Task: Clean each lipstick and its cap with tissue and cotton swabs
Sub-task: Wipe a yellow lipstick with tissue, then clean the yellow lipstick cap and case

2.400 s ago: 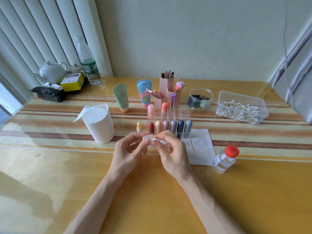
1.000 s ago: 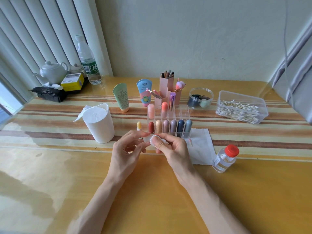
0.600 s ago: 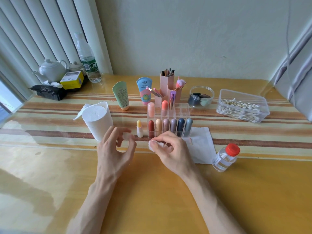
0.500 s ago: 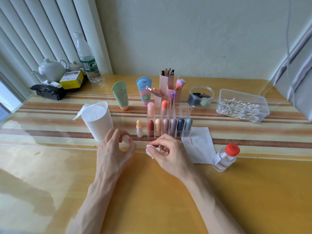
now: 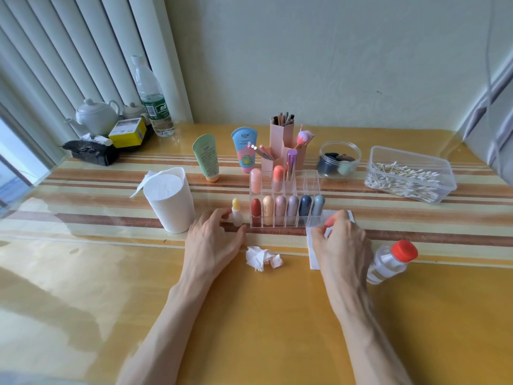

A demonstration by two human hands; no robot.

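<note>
Head camera is showing the left hand (image 5: 213,240), fingers loosely curved and gripping nothing, beside the yellow lipstick (image 5: 236,215), which is standing uncapped left of the clear rack (image 5: 312,184), long axis vertical, tip pointing up. The right hand (image 5: 342,240) is curling its fingers onto the flat tissue (image 5: 313,259); I cannot tell whether it is pinching anything. With the crumpled tissue (image 5: 262,258) lying between the hands, I am judging swabbing is coming next, calling for a light pinch low on the tube.
</note>
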